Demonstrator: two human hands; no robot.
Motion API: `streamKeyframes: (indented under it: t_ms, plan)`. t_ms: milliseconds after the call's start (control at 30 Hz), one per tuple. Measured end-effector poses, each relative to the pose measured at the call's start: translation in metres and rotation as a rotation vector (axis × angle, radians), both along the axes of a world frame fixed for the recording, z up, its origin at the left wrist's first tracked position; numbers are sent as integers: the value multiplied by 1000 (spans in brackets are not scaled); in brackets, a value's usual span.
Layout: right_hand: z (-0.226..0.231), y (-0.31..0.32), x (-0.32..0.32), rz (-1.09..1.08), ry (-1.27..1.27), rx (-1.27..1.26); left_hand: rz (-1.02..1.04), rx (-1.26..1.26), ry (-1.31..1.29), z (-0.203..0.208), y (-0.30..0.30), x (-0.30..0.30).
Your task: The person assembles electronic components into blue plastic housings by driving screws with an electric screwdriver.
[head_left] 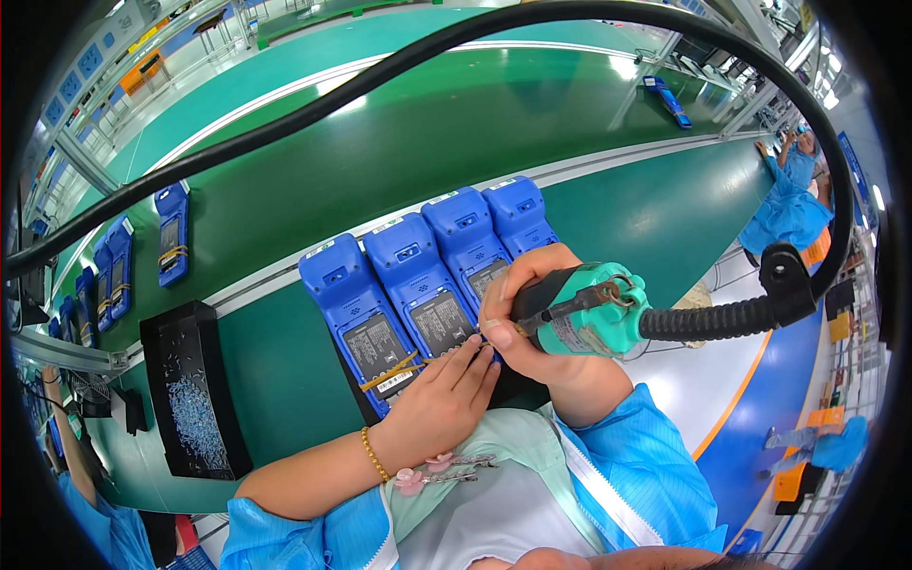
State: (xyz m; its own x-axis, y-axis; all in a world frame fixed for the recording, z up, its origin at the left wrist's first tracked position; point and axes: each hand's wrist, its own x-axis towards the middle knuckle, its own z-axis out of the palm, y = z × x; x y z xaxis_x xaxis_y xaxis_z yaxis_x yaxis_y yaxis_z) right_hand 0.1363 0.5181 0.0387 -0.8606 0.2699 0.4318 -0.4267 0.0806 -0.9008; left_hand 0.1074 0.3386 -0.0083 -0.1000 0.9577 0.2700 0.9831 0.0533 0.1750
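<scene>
Several blue handheld terminals lie side by side, backs up, in front of me. The leftmost terminal (349, 299) has a yellow rubber band (391, 372) round its lower end. On the second terminal (412, 275), my left hand (445, 399) rests on the lower end, fingers stretched out and close together. My right hand (532, 328) is wrapped round a green and black electric screwdriver (594, 309) over the lower ends of the third terminal (465, 233) and the rightmost terminal (519, 214). The screwdriver's tip is hidden behind my hands.
A black tray (157, 380) with many small screws stands left on the green bench (261, 351). Beyond the metal rail runs a green conveyor (275, 190) carrying more blue terminals (173, 233). A thick black cable (399, 59) arches overhead to the screwdriver. Co-workers sit at both sides.
</scene>
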Motion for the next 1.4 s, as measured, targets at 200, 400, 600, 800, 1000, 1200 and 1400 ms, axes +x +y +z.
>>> streamKeyframes:
  t_ms: [200,400,600,800,1000,1200,1400]
  plan:
    - [9,-3,5,5,-12,-193,8,-21,19,3,1,2]
    - [1,21,-4,-8,175,129,-18,15,78,6,12,-2]
    - [-3,18,-8,44,178,84,-3,-34,89,1,15,-1]
    - [-4,16,-11,58,163,12,-3,-20,92,-2,16,-2]
    - [-7,19,-10,29,153,39,-5,-8,88,-2,16,-3]
    - [-7,15,-14,51,159,56,-12,-31,62,-2,14,-2]
    - [-7,14,-12,27,153,116,-15,-44,58,-1,14,-3]
